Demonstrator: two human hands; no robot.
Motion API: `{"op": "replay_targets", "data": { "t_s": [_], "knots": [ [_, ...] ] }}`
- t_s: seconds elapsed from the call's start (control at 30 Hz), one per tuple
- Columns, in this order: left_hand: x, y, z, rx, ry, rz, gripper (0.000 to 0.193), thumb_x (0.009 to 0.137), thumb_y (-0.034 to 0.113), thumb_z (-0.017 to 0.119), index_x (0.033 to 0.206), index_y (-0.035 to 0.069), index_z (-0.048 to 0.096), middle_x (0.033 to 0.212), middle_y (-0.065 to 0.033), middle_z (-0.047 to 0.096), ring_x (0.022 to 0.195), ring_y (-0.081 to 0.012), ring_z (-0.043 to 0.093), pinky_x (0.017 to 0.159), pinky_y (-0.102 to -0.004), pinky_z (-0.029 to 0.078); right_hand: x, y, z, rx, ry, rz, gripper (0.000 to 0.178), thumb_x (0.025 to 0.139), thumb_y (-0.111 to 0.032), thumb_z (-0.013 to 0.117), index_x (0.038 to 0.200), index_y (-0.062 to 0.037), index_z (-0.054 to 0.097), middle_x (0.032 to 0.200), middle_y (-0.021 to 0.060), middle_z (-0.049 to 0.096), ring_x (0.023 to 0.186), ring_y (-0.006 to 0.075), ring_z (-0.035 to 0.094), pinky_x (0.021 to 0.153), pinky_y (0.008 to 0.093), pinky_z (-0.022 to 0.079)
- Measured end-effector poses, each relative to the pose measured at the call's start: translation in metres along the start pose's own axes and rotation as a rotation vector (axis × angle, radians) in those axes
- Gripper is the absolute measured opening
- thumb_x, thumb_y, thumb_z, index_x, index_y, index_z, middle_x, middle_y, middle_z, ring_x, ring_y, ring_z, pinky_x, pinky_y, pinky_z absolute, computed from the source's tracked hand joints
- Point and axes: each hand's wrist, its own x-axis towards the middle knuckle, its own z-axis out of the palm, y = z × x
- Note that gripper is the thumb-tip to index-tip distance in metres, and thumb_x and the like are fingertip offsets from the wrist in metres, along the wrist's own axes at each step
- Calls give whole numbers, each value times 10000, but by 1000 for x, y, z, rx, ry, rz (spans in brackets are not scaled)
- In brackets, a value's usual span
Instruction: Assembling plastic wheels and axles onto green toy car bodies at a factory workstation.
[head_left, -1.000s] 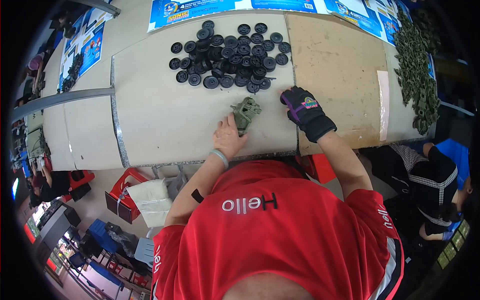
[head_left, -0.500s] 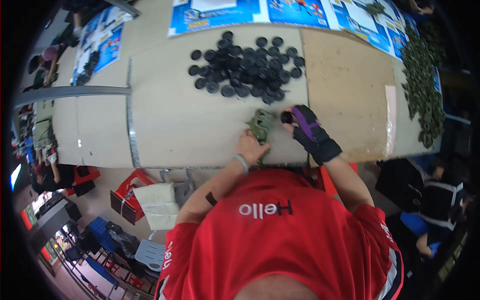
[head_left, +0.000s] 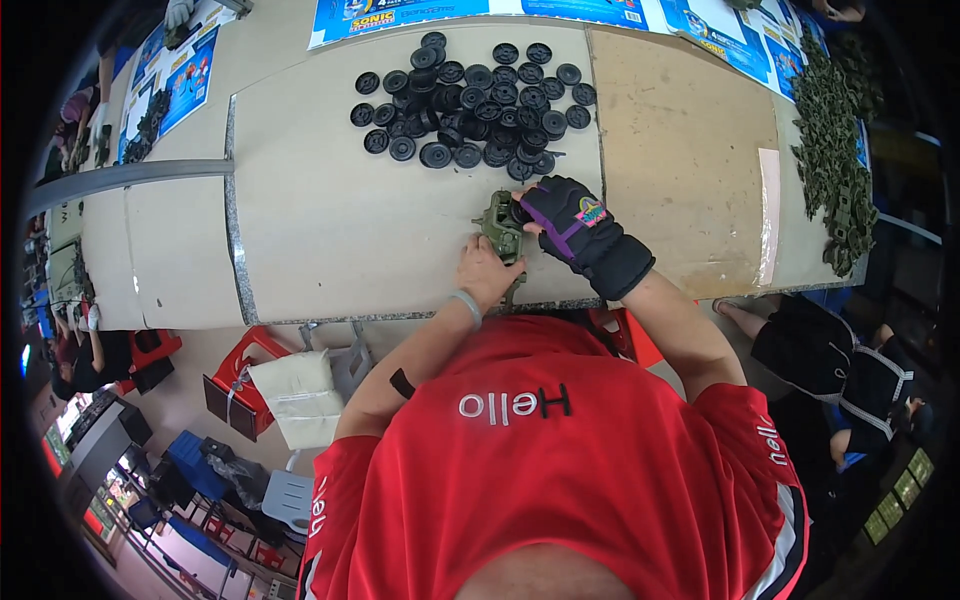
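My bare left hand point(head_left: 487, 271) grips the lower part of an olive-green plastic toy piece point(head_left: 504, 238) with jutting arms, lying on the cardboard-covered table near its front edge. My right hand point(head_left: 580, 228) wears a black and purple fingerless glove. Its fingertips pinch a small black wheel point(head_left: 518, 212) against the right side of the green piece; the glove and fingers hide part of the wheel. Just beyond both hands spreads a loose heap of black plastic wheels point(head_left: 480, 107), several lying apart around its rim.
Olive-green plastic parts point(head_left: 840, 170) lie piled along the table's right end. Blue printed sheets point(head_left: 590, 10) line the far edge. A grey metal bar point(head_left: 130, 182) crosses the left side. Red chairs point(head_left: 243, 375) stand below left; other people sit at both sides.
My right hand has moved left, bringing the black wheel from beside the green piece to contact with it. My left hand keeps its grip. The whole view has shifted slightly.
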Motion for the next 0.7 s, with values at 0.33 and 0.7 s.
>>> {"op": "replay_targets", "data": {
  "t_s": [0.33, 0.7],
  "knots": [
    [-2, 0, -5, 13, 15, 12, 895, 835, 618, 787, 1329, -93, 561, 1445, -277, 550, 1345, -420, 547, 1135, -462, 475, 17, -8, -20, 22, 201, -4, 518, 849, -195, 804, 1337, -78, 675, 1209, 180, 701, 1147, 384, 657, 1002, 472, 527],
    [1, 4, -10, 10, -66, -9, 896, 837, 678, 762, 1306, -60, 567, 1447, -220, 549, 1354, -371, 549, 1121, -459, 483, 89, -17, 29, -208, 172, -158, 341, 793, -93, 696, 1133, -71, 693, 1034, 156, 719, 1018, 373, 675, 872, 503, 544]
  ]
}}
